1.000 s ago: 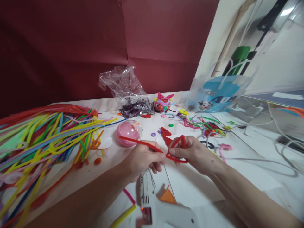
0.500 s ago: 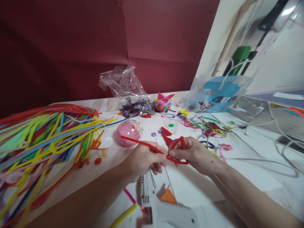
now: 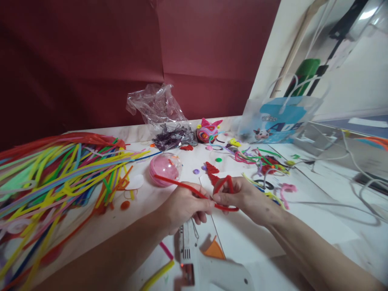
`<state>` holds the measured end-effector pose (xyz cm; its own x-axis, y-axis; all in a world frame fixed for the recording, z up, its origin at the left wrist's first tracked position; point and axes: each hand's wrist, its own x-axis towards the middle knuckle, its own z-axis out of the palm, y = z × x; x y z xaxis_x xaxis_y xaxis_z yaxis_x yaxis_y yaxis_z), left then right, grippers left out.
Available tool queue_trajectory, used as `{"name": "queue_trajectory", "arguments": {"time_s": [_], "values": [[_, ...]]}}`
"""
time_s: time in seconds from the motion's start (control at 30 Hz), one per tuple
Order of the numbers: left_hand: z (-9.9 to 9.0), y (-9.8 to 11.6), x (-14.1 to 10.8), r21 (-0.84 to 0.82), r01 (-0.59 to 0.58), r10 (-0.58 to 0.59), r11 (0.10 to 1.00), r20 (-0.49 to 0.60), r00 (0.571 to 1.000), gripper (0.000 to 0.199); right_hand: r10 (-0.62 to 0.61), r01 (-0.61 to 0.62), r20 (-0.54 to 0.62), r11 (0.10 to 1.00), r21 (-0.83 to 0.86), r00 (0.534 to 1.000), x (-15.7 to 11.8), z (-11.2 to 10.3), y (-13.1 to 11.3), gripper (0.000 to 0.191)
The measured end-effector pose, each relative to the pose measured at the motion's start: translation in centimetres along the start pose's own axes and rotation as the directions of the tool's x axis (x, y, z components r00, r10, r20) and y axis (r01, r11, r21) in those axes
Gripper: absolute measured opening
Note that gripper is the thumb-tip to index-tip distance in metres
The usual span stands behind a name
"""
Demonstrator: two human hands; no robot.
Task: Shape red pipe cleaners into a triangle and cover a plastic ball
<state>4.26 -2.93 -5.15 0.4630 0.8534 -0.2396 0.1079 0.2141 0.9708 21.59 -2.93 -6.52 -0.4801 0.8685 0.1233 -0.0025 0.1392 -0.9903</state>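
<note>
A red pipe cleaner (image 3: 178, 182) runs between my two hands above the table. My left hand (image 3: 189, 206) pinches it near the middle, and its straight end sticks out to the left. In the fingers of my right hand (image 3: 238, 196) is its other part, bent into a triangular loop. The fingertips of both hands nearly meet. Just behind them lie red zigzag pieces (image 3: 211, 173) of bent pipe cleaner. A clear ball (image 3: 165, 169), partly pink, sits beyond my left hand. Below the hands rests a white-grey glue gun (image 3: 218, 270) with an orange trigger (image 3: 214, 248).
Many coloured pipe cleaners (image 3: 69, 182) heap on the left. Behind stand a clear plastic bag (image 3: 160, 109) with dark strands and a pink decorated ball (image 3: 207, 132). A blue-white carrier bag (image 3: 279, 119) and white cables (image 3: 357, 182) are at right.
My fingertips have shifted slightly along the red pipe cleaner where the hands meet. Its loop has moved a little to the left with my right hand.
</note>
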Motion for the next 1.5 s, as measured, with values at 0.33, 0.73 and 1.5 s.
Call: {"name": "queue_trajectory", "arguments": {"time_s": [0.33,0.73,1.5], "values": [[-0.5,1.0,0.2,-0.082,-0.167,0.138,0.983,-0.279,0.950,0.010,-0.040,0.073,-0.187,0.982,0.176,0.982,0.2,-1.3,-0.5,0.044],[-0.4,0.5,0.5,-0.154,-0.194,0.137,0.969,-0.322,0.937,0.009,0.023,-0.019,-0.064,0.998,0.060,0.998,0.3,-0.6,-0.4,0.029],[0.0,0.2,0.4,-0.035,-0.092,0.084,0.995,-0.178,0.980,0.010,-0.077,0.135,-0.248,0.965,0.225,0.966,0.4,-0.8,-0.1,0.032]]}}
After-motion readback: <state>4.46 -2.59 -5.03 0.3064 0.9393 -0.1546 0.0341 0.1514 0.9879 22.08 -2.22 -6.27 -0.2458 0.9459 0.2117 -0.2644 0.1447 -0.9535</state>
